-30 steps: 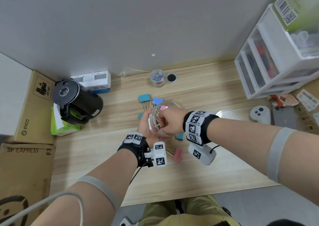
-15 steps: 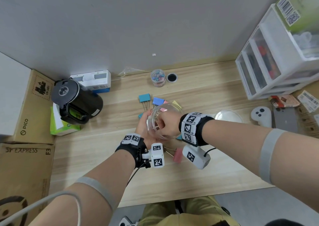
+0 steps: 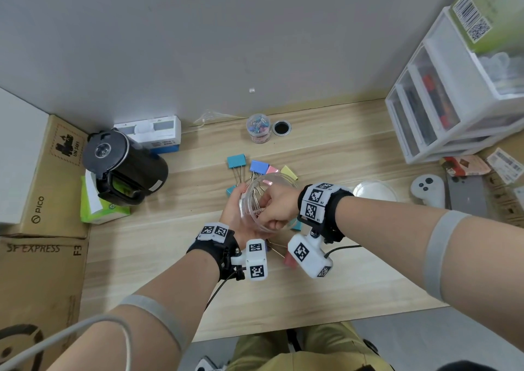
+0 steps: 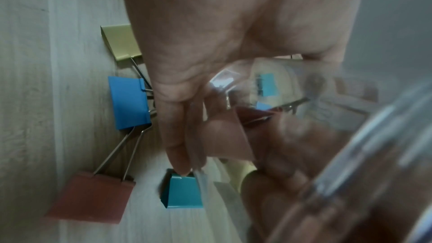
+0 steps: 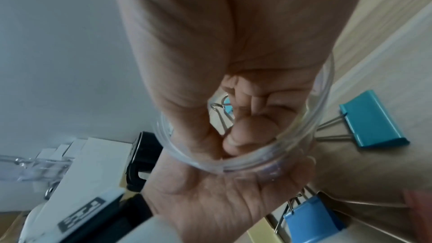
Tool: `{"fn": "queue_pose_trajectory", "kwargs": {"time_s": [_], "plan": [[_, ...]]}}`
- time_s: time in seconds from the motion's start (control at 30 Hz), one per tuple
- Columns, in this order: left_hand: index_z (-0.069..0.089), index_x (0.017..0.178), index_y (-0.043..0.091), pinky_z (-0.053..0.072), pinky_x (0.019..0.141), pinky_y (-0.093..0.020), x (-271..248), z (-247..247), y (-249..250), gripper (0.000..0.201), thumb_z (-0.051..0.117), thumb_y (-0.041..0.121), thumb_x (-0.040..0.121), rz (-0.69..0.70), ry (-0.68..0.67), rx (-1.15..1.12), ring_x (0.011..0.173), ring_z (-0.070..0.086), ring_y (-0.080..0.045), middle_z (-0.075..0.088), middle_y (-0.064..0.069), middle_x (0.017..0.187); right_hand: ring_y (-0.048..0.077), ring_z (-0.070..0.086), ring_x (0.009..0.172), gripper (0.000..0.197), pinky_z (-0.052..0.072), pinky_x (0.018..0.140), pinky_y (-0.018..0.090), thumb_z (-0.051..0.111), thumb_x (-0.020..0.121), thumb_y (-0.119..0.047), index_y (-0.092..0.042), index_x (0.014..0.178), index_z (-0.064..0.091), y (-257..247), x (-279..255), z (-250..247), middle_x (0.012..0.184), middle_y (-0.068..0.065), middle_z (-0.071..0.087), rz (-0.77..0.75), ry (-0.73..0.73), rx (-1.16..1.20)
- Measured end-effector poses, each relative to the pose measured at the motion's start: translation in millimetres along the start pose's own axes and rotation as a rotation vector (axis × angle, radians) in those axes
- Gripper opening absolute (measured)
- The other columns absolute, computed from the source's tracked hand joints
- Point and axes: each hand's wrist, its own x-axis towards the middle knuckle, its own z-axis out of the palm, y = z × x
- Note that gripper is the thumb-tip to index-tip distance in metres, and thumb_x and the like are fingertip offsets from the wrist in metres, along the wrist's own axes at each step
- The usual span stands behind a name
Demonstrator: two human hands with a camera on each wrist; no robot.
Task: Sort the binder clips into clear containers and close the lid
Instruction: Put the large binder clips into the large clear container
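My left hand [image 3: 236,214] cups the clear container [image 3: 266,200] from below at the centre of the head view, fingers curled round its wall, holding it tilted above the bench [image 3: 326,285]. My right hand [image 3: 276,209] reaches into its open mouth, fingers curled inside; wire handles of a binder clip show between them, but whether I pinch it I cannot tell. Loose binder clips lie on the bench just above the hands: a teal clip [image 3: 236,161], a blue clip [image 3: 258,166], a pink and a yellow one beside it. A red clip [image 3: 289,260] lies lower, under my right wrist. The lid [image 3: 373,190] rests to the right. A small jar of coloured clips [image 3: 258,128] stands near the wall, and a black kettle [image 3: 122,163] at left.
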Motion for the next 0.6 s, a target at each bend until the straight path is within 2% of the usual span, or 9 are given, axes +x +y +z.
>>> {"fn": "queue_pose_trajectory", "kwargs": {"time_s": [0.03, 0.1, 0.17, 0.23, 0.3, 0.37, 0.47, 0.53, 0.6], "plan": [[0.067, 0.101, 0.008, 0.056, 0.065, -0.035, 0, -1, 0, 0.065, 0.043, 0.067, 0.089, -0.009, -0.01, 0.013, 0.056, 0.063, -0.03, 0.062, -0.018, 0.069, 0.014, 0.054, 0.042, 0.006, 0.047, 0.041, 0.022, 0.066, 0.086, -0.003, -0.003, 0.087, 0.06, -1, 0, 1, 0.055, 0.008, 0.059, 0.016, -0.003, 0.025], [0.068, 0.097, 0.004, 0.054, 0.065, -0.035, 2, -3, 0, 0.068, 0.043, 0.067, 0.088, -0.009, -0.021, 0.042, 0.056, 0.06, -0.029, 0.059, -0.018, 0.067, 0.014, 0.052, 0.042, 0.014, 0.044, 0.039, 0.022, 0.065, 0.09, -0.012, -0.003, 0.079, 0.062, -2, 2, 4, 0.055, 0.007, 0.058, 0.034, 0.022, 0.043], [0.068, 0.1, 0.005, 0.052, 0.067, -0.036, 2, -3, 1, 0.065, 0.048, 0.065, 0.084, -0.001, -0.034, 0.06, 0.06, 0.058, -0.029, 0.058, -0.019, 0.071, 0.014, 0.049, 0.04, 0.015, 0.04, 0.038, 0.021, 0.065, 0.09, -0.016, -0.005, 0.081, 0.062, -2, 4, 5, 0.055, 0.006, 0.057, 0.037, 0.04, 0.028], [0.072, 0.1, 0.009, 0.051, 0.075, -0.039, 4, -4, 1, 0.063, 0.049, 0.066, 0.083, 0.018, -0.009, 0.086, 0.067, 0.06, -0.03, 0.063, -0.021, 0.079, 0.014, 0.047, 0.039, 0.015, 0.037, 0.036, 0.021, 0.066, 0.09, -0.015, -0.006, 0.081, 0.058, -1, 4, 4, 0.056, 0.006, 0.057, 0.035, 0.045, 0.037], [0.075, 0.102, 0.01, 0.05, 0.081, -0.043, 5, -6, 1, 0.066, 0.048, 0.067, 0.084, 0.033, 0.016, 0.105, 0.073, 0.061, -0.031, 0.065, -0.02, 0.086, 0.015, 0.049, 0.04, 0.018, 0.038, 0.035, 0.021, 0.065, 0.092, -0.018, -0.007, 0.081, 0.057, 0, 4, 3, 0.058, 0.006, 0.059, 0.016, 0.078, 0.021], [0.074, 0.106, 0.008, 0.052, 0.081, -0.043, 7, -9, 0, 0.07, 0.048, 0.069, 0.083, 0.043, 0.037, 0.114, 0.073, 0.06, -0.031, 0.061, -0.02, 0.086, 0.016, 0.053, 0.041, 0.02, 0.04, 0.034, 0.02, 0.062, 0.096, -0.021, -0.007, 0.081, 0.058, 0, 3, 1, 0.06, 0.008, 0.063, -0.01, 0.101, 0.0], [0.067, 0.116, 0.007, 0.054, 0.078, -0.043, 8, -10, -1, 0.074, 0.053, 0.07, 0.08, 0.029, 0.037, 0.082, 0.076, 0.06, -0.031, 0.06, -0.02, 0.092, 0.019, 0.059, 0.042, 0.017, 0.043, 0.035, 0.022, 0.06, 0.097, -0.019, -0.004, 0.104, 0.059, -2, 0, -4, 0.063, 0.013, 0.066, -0.033, 0.123, 0.054], [0.068, 0.108, 0.006, 0.054, 0.076, -0.04, 8, -7, -1, 0.068, 0.054, 0.067, 0.081, 0.022, 0.028, 0.048, 0.076, 0.061, -0.03, 0.06, -0.018, 0.091, 0.019, 0.057, 0.04, 0.021, 0.042, 0.035, 0.021, 0.065, 0.093, -0.016, -0.005, 0.11, 0.06, -3, 0, -8, 0.06, 0.014, 0.064, -0.007, 0.13, 0.155], [0.064, 0.096, 0.008, 0.053, 0.07, -0.037, 7, -4, 0, 0.06, 0.051, 0.065, 0.083, 0.027, 0.003, 0.023, 0.072, 0.057, -0.026, 0.054, -0.014, 0.086, 0.019, 0.054, 0.041, 0.012, 0.04, 0.035, 0.02, 0.066, 0.092, -0.015, -0.004, 0.097, 0.064, -5, 1, -11, 0.056, 0.013, 0.062, 0.002, 0.108, 0.193]]}}
